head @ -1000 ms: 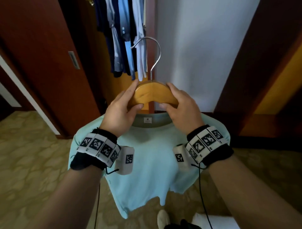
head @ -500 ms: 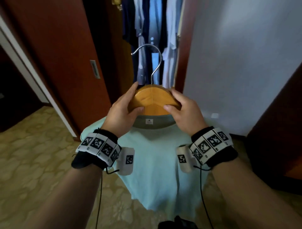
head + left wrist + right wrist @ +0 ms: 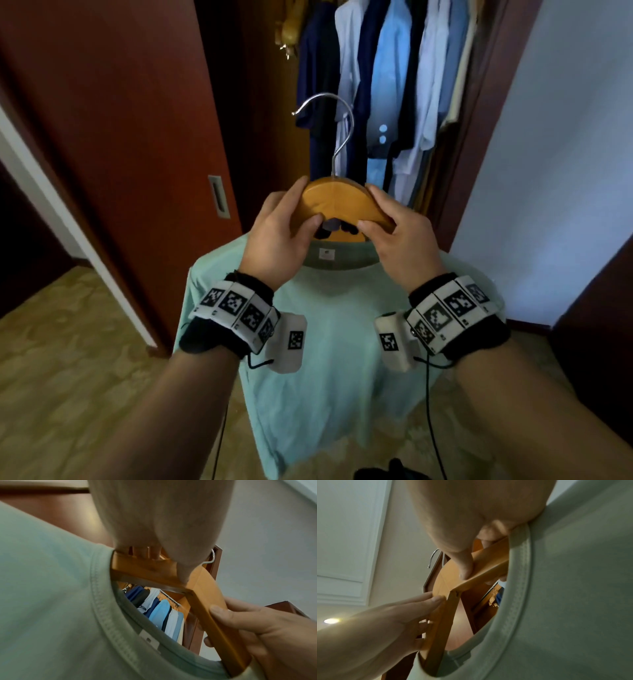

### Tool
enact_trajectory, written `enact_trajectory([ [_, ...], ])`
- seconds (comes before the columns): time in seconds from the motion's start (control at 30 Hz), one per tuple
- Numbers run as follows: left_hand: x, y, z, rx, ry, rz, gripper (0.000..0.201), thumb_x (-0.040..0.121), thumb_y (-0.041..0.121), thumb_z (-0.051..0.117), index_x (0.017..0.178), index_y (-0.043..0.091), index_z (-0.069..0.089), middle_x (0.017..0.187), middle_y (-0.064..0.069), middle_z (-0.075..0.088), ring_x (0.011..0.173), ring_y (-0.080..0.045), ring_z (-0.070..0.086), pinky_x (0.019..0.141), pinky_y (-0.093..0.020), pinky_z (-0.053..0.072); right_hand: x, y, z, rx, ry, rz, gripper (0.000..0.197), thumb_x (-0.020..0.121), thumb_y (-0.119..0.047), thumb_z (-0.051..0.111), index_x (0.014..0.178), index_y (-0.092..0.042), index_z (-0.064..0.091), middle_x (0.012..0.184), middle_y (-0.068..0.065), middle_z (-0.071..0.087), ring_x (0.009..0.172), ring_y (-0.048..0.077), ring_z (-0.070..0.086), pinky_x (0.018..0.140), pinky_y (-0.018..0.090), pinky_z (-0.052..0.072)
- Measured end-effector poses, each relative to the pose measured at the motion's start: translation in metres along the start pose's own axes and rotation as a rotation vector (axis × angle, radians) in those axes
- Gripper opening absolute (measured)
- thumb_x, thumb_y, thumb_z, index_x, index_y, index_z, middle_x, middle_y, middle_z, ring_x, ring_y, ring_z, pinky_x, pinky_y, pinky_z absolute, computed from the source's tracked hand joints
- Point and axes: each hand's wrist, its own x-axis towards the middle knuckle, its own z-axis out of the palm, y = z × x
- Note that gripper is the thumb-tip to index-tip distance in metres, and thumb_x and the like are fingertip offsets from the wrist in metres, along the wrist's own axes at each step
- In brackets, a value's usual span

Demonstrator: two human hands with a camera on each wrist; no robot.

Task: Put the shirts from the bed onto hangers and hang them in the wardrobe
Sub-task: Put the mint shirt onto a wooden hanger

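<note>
Both grips are clamped on the hanger [image 3: 337, 202]. Left hand [image 3: 277, 243] pinches the left shoulder of the wood: thumb on the near face, fingers [image 3: 150, 553] wrapped over the top and down the far side. Right hand [image 3: 399, 240] mirrors it on the right shoulder, thumb on the near face, fingers [image 3: 486, 534] curled behind. Neither hand holds anything else.

Hanger is wooden, orange-tan, with a metal hook [image 3: 337, 130] standing up from its centre, hook opening to the left in the head view. Hook is free, well short of the rail.

Shirt [image 3: 339, 353], mint green, is already on the hanger: hanger arms run inside the collar [image 3: 109, 620] on both sides, body hangs straight down in front of the person, back side toward the camera, neck label [image 3: 326, 254] visible just below the hanger's centre. Both wrist views look up through the neck opening and show the hanger's underside crossing it.

Wardrobe [image 3: 270, 113] is straight ahead, door [image 3: 113, 137] open to the left, dark red-brown with a recessed handle. Inside, a row of hung shirts [image 3: 387, 89]: navy, white, light blue, cream. Left wrist view shows them on a metal rail [image 3: 169, 599] through the collar gap. Held hanger sits in front of and below these garments, not touching them.

White wall [image 3: 561, 164] to the right of the wardrobe. Patterned beige floor [image 3: 68, 359] below.
</note>
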Motion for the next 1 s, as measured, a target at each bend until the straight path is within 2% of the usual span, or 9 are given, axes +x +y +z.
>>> enact_trajectory([
  [0.1,0.041,-0.029,0.007,0.042,0.040,0.047,0.062,0.093,0.040,0.055,0.148,0.019,0.036,0.126,-0.014,0.042,0.115,-0.027,0.041,0.100,-0.035,0.036,0.039,0.001,0.022,-0.039,0.090,0.011,0.056,0.091,-0.019,0.065,0.143,-0.021,0.045,0.135,0.003,0.058,0.122,0.018,0.054,0.104,0.038,0.044],
  [0.2,0.077,-0.046,0.017,0.116,0.071,0.045,0.065,0.091,0.045,0.049,0.149,0.022,0.034,0.111,-0.012,0.039,0.099,-0.019,0.032,0.091,-0.030,0.029,0.073,0.007,0.037,-0.079,0.156,0.044,0.056,0.091,-0.018,0.064,0.143,-0.022,0.045,0.133,0.005,0.059,0.121,0.020,0.055,0.103,0.034,0.044],
  [0.3,0.113,-0.063,0.033,-0.017,0.001,0.053,0.066,0.095,0.036,0.056,0.152,0.021,0.026,0.091,-0.004,0.047,0.084,-0.018,0.046,0.079,-0.031,0.042,0.109,0.019,0.047,-0.112,0.211,0.070,0.057,0.091,-0.020,0.064,0.144,-0.025,0.044,0.129,0.007,0.061,0.119,0.022,0.055,0.102,0.038,0.044],
  [0.4,0.150,-0.079,0.051,-0.167,-0.074,0.008,0.071,0.096,0.032,0.056,0.154,0.023,0.016,0.078,0.003,0.057,0.072,-0.008,0.056,0.064,-0.018,0.045,0.147,0.032,0.058,-0.109,0.244,0.071,0.056,0.091,-0.019,0.064,0.143,-0.025,0.045,0.130,0.008,0.061,0.120,0.023,0.055,0.102,0.038,0.044],
  [0.47,0.173,-0.088,0.059,-0.266,-0.115,-0.028,0.073,0.097,0.029,0.055,0.155,0.024,0.011,0.079,0.009,0.059,0.072,0.001,0.057,0.063,-0.009,0.042,0.172,0.043,0.066,-0.112,0.257,0.052,0.057,0.090,-0.019,0.064,0.143,-0.024,0.045,0.131,0.008,0.060,0.121,0.024,0.055,0.103,0.040,0.044],
  [0.53,0.200,-0.097,0.064,-0.363,-0.161,-0.060,0.073,0.099,0.027,0.053,0.155,0.024,0.005,0.086,0.008,0.062,0.077,0.005,0.058,0.071,-0.009,0.045,0.199,0.051,0.073,-0.105,0.271,0.054,0.057,0.090,-0.018,0.064,0.144,-0.025,0.045,0.131,0.008,0.060,0.120,0.023,0.056,0.103,0.041,0.044],
  [0.67,0.246,-0.108,0.068,-0.573,-0.213,-0.152,0.072,0.101,0.025,0.048,0.153,0.032,-0.001,0.110,-0.002,0.063,0.106,-0.020,0.064,0.090,-0.031,0.050,0.247,0.060,0.089,-0.095,0.276,0.028,0.056,0.091,-0.015,0.062,0.143,-0.025,0.045,0.129,0.009,0.060,0.119,0.025,0.055,0.102,0.040,0.044],
  [0.8,0.274,-0.123,0.074,-0.782,-0.187,-0.248,0.071,0.101,0.023,0.047,0.152,0.038,-0.001,0.125,0.000,0.062,0.111,-0.017,0.065,0.100,-0.037,0.048,0.278,0.065,0.106,-0.118,0.247,-0.020,0.054,0.093,-0.009,0.055,0.144,-0.023,0.044,0.123,0.013,0.060,0.113,0.031,0.055,0.098,0.047,0.044],
  [1.0,0.309,-0.150,0.091,-0.894,-0.070,-0.272,0.094,0.083,0.022,0.070,0.151,0.038,0.007,0.121,-0.021,0.058,0.109,-0.032,0.064,0.084,-0.036,0.057,0.301,0.065,0.123,0.071,0.147,0.016,0.052,0.095,-0.002,0.049,0.144,-0.020,0.044,0.132,0.008,0.056,0.114,0.013,0.053,0.099,0.017,0.038],
])
